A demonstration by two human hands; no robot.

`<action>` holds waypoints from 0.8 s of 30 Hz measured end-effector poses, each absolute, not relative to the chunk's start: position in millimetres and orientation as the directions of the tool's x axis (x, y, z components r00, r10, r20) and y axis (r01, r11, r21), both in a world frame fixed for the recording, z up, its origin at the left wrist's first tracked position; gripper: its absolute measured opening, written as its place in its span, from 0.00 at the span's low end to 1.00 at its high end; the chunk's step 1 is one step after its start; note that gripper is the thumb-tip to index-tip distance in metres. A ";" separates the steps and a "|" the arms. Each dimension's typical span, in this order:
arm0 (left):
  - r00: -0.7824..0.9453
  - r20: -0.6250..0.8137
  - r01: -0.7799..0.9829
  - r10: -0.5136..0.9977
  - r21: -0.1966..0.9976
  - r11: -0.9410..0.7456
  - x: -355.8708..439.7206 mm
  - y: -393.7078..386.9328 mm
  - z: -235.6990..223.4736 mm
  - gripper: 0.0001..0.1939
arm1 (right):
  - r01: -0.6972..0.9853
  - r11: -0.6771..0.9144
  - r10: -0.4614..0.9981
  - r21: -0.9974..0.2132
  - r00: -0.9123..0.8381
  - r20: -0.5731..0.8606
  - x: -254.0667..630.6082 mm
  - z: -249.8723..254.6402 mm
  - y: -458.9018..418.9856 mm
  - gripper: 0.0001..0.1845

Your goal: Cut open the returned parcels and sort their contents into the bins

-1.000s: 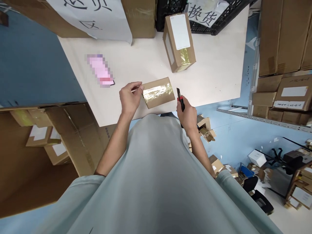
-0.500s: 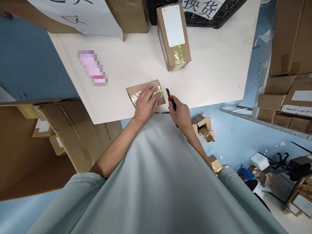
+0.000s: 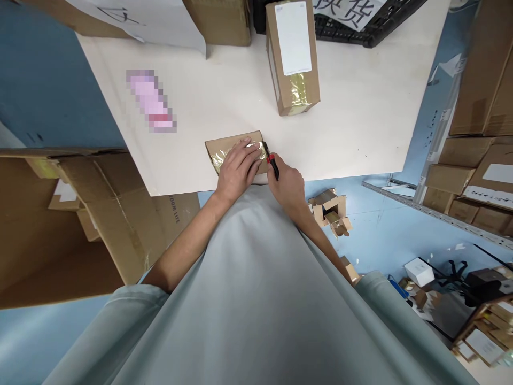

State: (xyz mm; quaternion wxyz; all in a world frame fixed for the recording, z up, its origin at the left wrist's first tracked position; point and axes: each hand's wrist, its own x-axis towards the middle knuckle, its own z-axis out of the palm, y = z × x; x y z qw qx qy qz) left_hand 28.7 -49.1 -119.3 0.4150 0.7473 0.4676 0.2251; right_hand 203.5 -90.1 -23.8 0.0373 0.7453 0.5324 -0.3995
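My left hand (image 3: 236, 170) lies with its fingers stretched out across the top of a small cardboard box (image 3: 224, 145) at the table's near edge. Shiny clear tape (image 3: 218, 159) runs along the box's top and is partly covered by that hand. In my right hand (image 3: 287, 183) is a black and red utility knife (image 3: 271, 159), gripped by its handle. The knife's tip reaches the right end of the box, over the taped strip; whether it cuts in I cannot tell.
A taller cardboard box (image 3: 294, 88) with a white label stands farther back on the white table (image 3: 348, 123). Behind it is a black plastic crate (image 3: 371, 37). A pixelated pink item (image 3: 150, 101) lies at left. Large open carton (image 3: 120, 208) stands left below; opened box (image 3: 331, 211) on the floor.
My right hand has moved left, bringing the knife from beside the box onto its right end. My left hand stays on the box. The whole view has shifted slightly.
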 end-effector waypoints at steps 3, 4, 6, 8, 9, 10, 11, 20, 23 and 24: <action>0.462 -0.053 0.497 0.885 0.842 -0.209 28.3 -49.3 -119.5 0.25 | 0.834 -0.434 0.756 -0.341 0.131 -0.641 199.8 -21.0 -92.3 0.29; 0.464 -0.044 0.490 0.885 0.845 -0.215 28.1 -49.3 -119.5 0.25 | 0.840 -0.435 0.752 -0.326 0.140 -0.644 198.2 -19.2 -92.7 0.30; 0.472 -0.029 0.481 0.881 0.846 -0.230 27.9 -49.2 -119.5 0.26 | 0.854 -0.437 0.737 -0.281 0.162 -0.656 193.5 -14.4 -92.6 0.30; 0.481 -0.027 0.482 0.877 0.844 -0.238 28.0 -49.4 -119.2 0.26 | 0.869 -0.444 0.714 -0.219 0.194 -0.673 186.5 -9.1 -91.2 0.31; 0.483 -0.028 0.482 0.875 0.843 -0.239 28.3 -49.6 -119.0 0.27 | 0.875 -0.447 0.702 -0.187 0.213 -0.680 182.3 -7.0 -90.1 0.31; 0.483 -0.028 0.483 0.875 0.842 -0.240 28.6 -50.1 -118.9 0.27 | 0.880 -0.449 0.692 -0.157 0.232 -0.683 177.9 -5.7 -88.7 0.31; 0.481 -0.027 0.482 0.876 0.843 -0.239 29.0 -50.7 -118.8 0.27 | 0.882 -0.451 0.686 -0.133 0.248 -0.684 173.5 -5.1 -87.1 0.32; 0.465 0.010 0.451 0.885 0.858 -0.246 31.3 -53.2 -124.5 0.25 | 0.880 -0.473 0.660 -0.054 0.313 -0.683 156.3 -4.9 -78.2 0.31; 0.466 -0.004 0.441 0.885 0.868 -0.229 31.4 -52.3 -125.4 0.24 | 0.874 -0.486 0.619 0.002 0.345 -0.705 155.6 -0.5 -85.7 0.30; 0.470 -0.006 0.438 0.883 0.870 -0.227 31.3 -52.2 -125.7 0.24 | 0.872 -0.489 0.608 0.016 0.354 -0.711 155.3 0.4 -88.8 0.30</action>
